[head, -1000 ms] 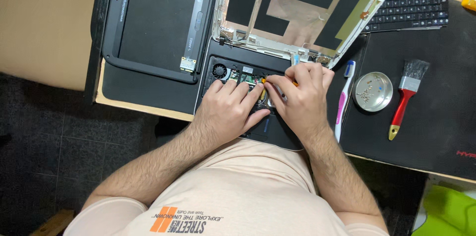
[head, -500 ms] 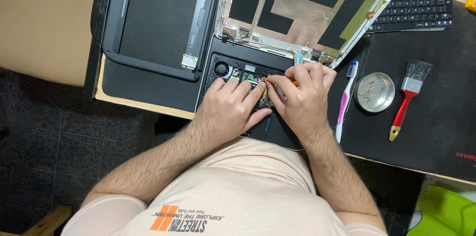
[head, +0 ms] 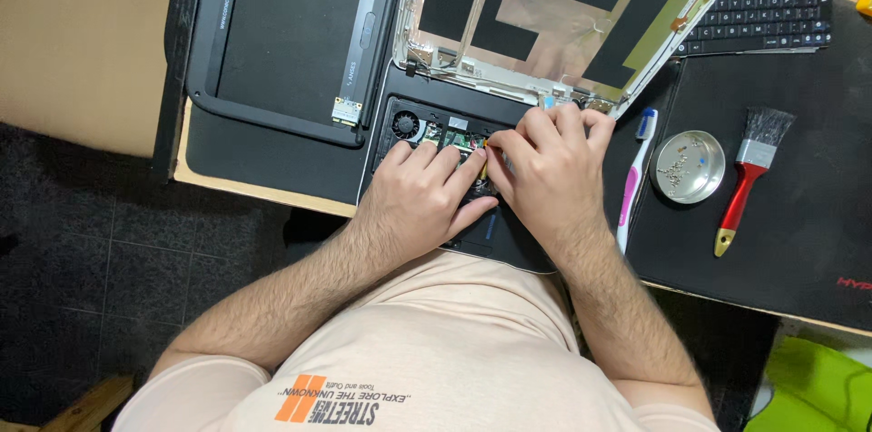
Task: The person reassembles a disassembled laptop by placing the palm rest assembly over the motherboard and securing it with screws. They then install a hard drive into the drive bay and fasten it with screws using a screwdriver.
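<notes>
Dark floor tiles show at the left, and over them I look down on a wooden desk (head: pixel 263 191) covered by black mats. At its near edge lies an opened laptop base (head: pixel 509 246), black, its top cover off so that a small round fan (head: pixel 404 126) and a green circuit board (head: pixel 451 137) show inside. Behind it leans the lid shell (head: pixel 563 14), white-rimmed, lined with silver foil and black patches.

My left hand (head: pixel 422 196) lies flat on the base, fingers spread and pressing down, gripping nothing that I can see. My right hand (head: pixel 545 168) is curled beside it, fingertips pinched together over the board; something small and yellowish shows at the fingertips, but I cannot tell what it is or whether the hand has it.

Left of the base rests a black screen frame (head: pixel 272 114) with a small white label at its lower right corner. To the right lie a pink-and-white toothbrush (head: pixel 631 187), a round metal tin (head: pixel 690 167) of screws, a red-handled brush (head: pixel 745 182) and a black keyboard (head: pixel 763 9).
</notes>
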